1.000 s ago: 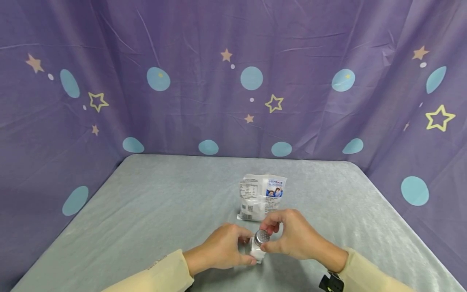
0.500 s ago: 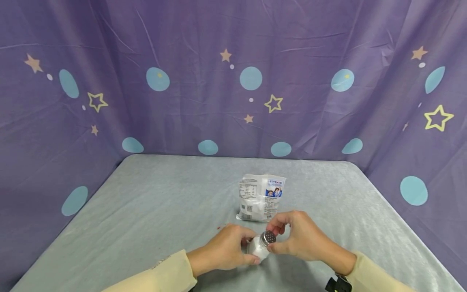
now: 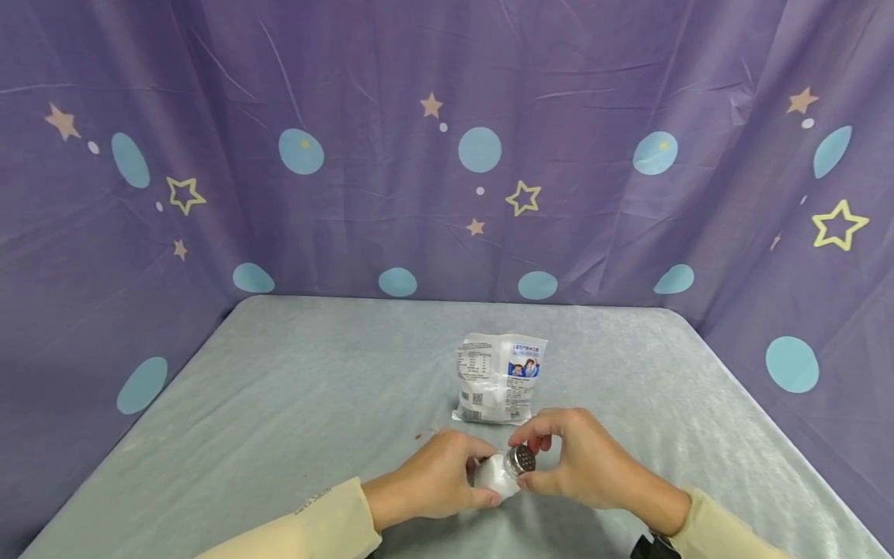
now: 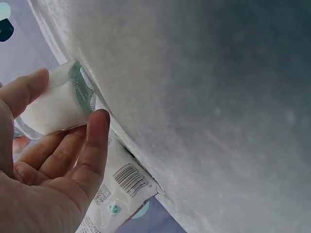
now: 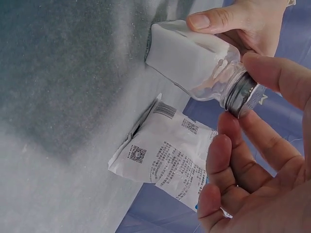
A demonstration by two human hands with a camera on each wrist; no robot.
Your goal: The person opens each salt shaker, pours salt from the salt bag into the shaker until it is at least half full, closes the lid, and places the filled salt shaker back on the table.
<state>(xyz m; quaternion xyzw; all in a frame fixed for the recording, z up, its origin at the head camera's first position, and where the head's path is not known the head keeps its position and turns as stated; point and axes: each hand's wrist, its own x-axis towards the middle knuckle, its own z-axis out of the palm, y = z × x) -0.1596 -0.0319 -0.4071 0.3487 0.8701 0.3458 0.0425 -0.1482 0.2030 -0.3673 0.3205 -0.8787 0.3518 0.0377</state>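
A glass salt shaker (image 3: 493,475) holds white powder and carries a perforated metal cap (image 3: 521,460). It leans to the right in the head view, close over the table. My left hand (image 3: 441,475) grips its glass body, thumb on the near side, fingers beyond. Around the cap, the thumb and fingertips of my right hand (image 3: 583,458) pinch the rim. From the right wrist, the cap (image 5: 243,94) sits on the neck of the bottle (image 5: 189,56), with clear glass above the powder. The left wrist view shows the thick glass base (image 4: 83,87).
Just beyond the hands stands a white printed bag (image 3: 494,380) with a barcode and a small picture. A tiny reddish speck (image 3: 418,436) lies on the grey table cover (image 3: 314,404). Purple curtains (image 3: 391,194) enclose the back and sides.
Both hands have shifted slightly right with the shaker. It has tilted over from nearly upright, its cap now facing more to the right. The bag stays where it was.
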